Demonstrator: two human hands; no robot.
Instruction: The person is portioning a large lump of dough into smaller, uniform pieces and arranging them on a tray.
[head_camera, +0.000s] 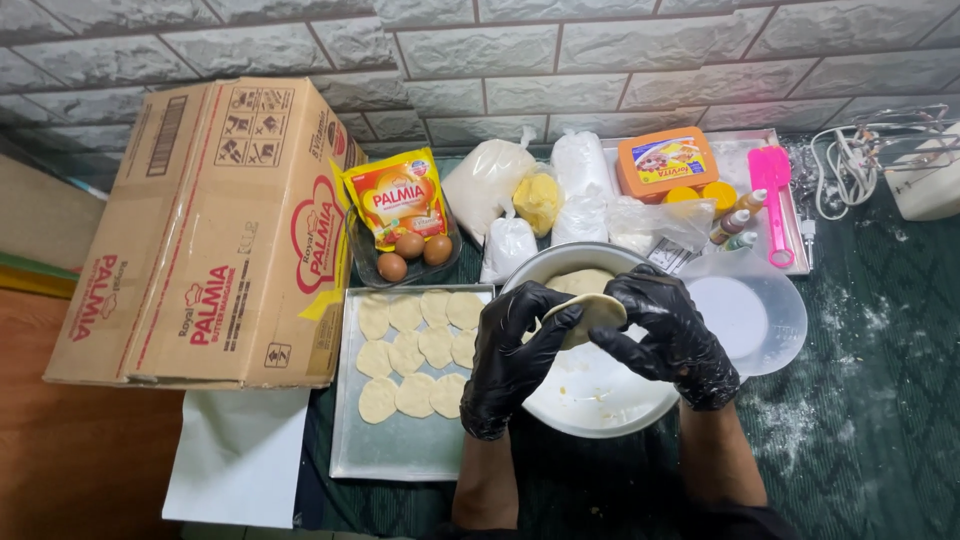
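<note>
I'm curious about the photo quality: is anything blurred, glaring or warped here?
Head view: even light, sharp focus; shiny glare on the black-gloved left hand and right hand holding the pale dough round; the grey brick wall bows slightly from lens distortion.

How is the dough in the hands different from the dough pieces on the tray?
The dough piece is held up between the left hand and right hand, over the white bowl; the dough rounds lie flat in rows on the metal tray. It is one; they are many. All are pale.
</note>
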